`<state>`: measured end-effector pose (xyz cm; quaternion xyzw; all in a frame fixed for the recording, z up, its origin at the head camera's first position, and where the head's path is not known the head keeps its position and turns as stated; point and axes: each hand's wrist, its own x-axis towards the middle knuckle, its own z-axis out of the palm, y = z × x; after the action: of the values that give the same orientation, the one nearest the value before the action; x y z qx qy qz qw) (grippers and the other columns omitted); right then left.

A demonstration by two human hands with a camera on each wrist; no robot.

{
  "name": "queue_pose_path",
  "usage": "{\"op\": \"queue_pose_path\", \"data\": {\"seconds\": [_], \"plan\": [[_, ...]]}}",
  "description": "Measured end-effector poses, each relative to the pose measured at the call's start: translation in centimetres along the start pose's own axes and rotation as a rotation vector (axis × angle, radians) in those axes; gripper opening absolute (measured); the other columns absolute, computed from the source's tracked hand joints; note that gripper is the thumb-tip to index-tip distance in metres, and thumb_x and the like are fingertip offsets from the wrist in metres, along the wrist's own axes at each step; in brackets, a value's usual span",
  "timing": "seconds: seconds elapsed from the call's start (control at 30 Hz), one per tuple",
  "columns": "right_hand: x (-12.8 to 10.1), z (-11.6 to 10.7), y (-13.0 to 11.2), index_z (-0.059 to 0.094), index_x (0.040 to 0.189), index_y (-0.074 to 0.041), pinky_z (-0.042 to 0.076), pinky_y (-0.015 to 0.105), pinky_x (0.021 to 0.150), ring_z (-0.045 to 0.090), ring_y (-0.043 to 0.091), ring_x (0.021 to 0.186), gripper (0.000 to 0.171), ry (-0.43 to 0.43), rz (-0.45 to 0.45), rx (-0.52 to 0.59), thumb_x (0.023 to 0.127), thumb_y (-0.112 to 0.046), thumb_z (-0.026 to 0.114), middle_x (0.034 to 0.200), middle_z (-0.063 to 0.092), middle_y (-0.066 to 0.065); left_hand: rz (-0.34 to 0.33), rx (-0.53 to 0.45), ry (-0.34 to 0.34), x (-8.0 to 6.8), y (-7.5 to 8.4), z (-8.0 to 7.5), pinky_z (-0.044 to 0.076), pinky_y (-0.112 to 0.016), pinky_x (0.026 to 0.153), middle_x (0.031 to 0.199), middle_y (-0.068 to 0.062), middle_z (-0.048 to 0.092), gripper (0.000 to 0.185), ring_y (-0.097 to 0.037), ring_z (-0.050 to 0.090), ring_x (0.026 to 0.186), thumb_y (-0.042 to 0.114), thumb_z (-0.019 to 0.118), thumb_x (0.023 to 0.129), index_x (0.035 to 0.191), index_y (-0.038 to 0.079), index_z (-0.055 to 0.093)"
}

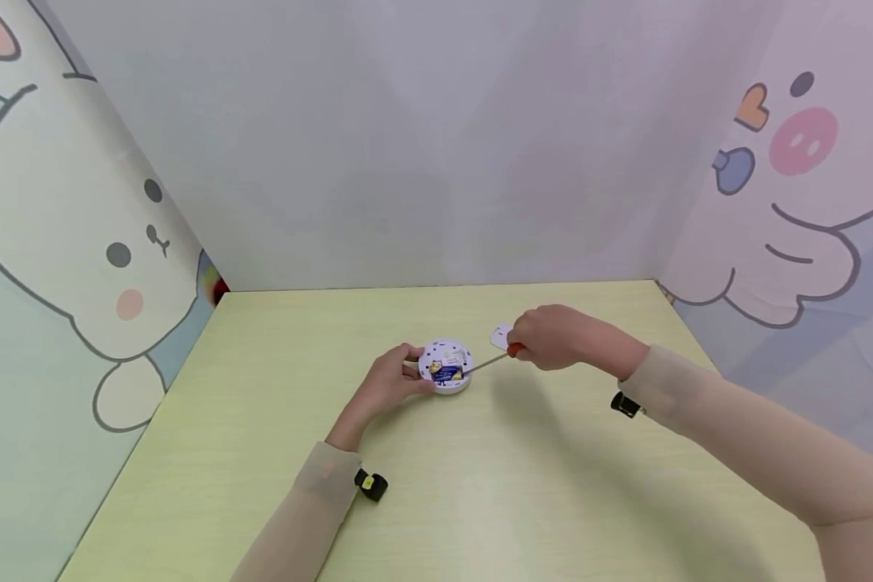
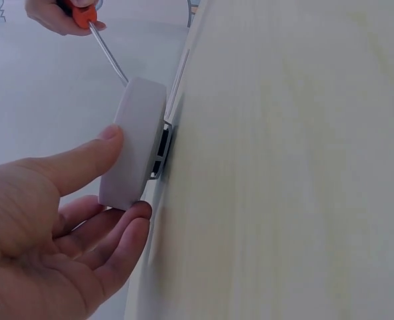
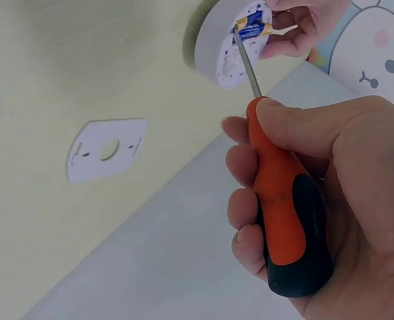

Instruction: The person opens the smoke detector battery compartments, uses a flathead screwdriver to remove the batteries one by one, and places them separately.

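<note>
Screwdriver [image 3: 287, 207] | right grip [image 3: 330, 200] wraps handle | left grip [image 2: 57, 227] pinches white disc [image 2: 133, 150]

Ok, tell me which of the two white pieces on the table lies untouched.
The flat white mounting plate, lying apart near the right hand. The round white detector is held by the left hand and probed by the screwdriver.

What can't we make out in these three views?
- Blue-and-yellow battery in the round white plastic device: label too small in the head view, blurred in the right wrist view.
- Tip of the orange-and-black-handled screwdriver: hidden behind the device's rim in the left wrist view; contact point too small elsewhere.
- White flat mounting plate: partly covered by the right hand in the head view.
- Left hand: cut off by the left wrist frame edge.
</note>
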<state>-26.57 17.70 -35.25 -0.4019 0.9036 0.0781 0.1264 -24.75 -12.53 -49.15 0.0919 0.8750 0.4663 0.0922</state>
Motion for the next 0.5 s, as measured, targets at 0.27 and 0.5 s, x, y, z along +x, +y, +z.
{"op": "queue_pose_path", "data": {"seconds": [0.27, 0.5], "plan": [[-0.6, 1.7, 1.1, 0.07, 0.096, -0.014, 0.048, 0.033, 0.069, 0.051, 0.014, 0.072, 0.007, 0.041, -0.023, 0.095, 0.103, -0.014, 0.069, 0.082, 0.061, -0.006, -0.003, -0.012, -0.002, -0.1, 0.1, 0.0, 0.06, -0.036, 0.089, 0.117, -0.006, 0.071, 0.059, -0.018, 0.07, 0.102, 0.017, 0.089, 0.089, 0.139, 0.006, 0.061], [-0.8, 3.4, 2.1, 0.068, 0.093, -0.016, 0.044, 0.03, 0.069, 0.047, 0.011, 0.071, 0.012, 0.056, -0.049, 0.186, 0.104, -0.013, 0.068, 0.078, 0.056, -0.009, 0.005, -0.031, -0.005, 0.0, -0.2, 0.0, 0.061, -0.035, 0.088, 0.119, -0.007, 0.07, 0.059, -0.018, 0.071, 0.103, 0.016, 0.089, 0.089, 0.14, 0.006, 0.061]]}}
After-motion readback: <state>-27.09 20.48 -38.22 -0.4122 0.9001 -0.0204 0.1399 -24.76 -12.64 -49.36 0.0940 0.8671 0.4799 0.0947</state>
